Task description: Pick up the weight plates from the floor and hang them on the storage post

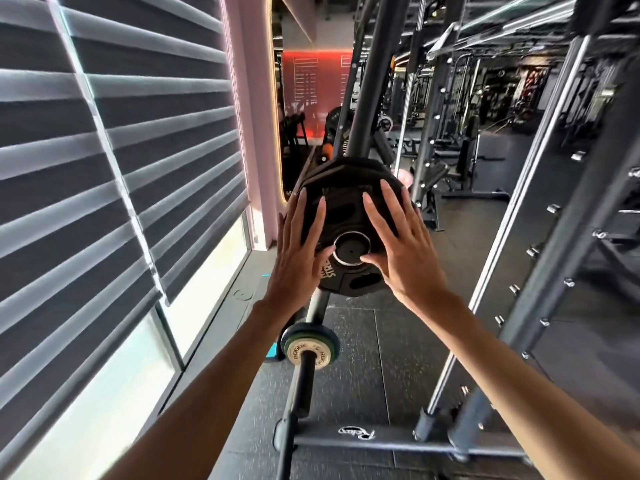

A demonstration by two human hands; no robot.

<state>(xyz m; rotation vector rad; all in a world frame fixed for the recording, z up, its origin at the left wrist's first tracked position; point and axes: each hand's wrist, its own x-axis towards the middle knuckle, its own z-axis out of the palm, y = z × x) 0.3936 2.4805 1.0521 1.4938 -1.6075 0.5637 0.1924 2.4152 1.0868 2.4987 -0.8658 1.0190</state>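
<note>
A black weight plate (343, 206) with grip holes hangs on the storage post (351, 251), whose round end cap shows through the plate's steel-ringed centre hole. More black plates sit stacked behind it on the same post. My left hand (298, 251) lies flat against the plate's left face, fingers spread. My right hand (398, 244) presses flat on the right face, thumb near the centre ring. Neither hand wraps around the plate. Below, a lower post (304, 379) carries small round plates (310, 345) marked ROGUE.
The posts belong to a dark rack upright (372, 81) with a base bar (374, 441) across the rubber floor. A second rack frame (540, 258) stands at the right. Window blinds (114, 161) line the left wall. Gym machines fill the background.
</note>
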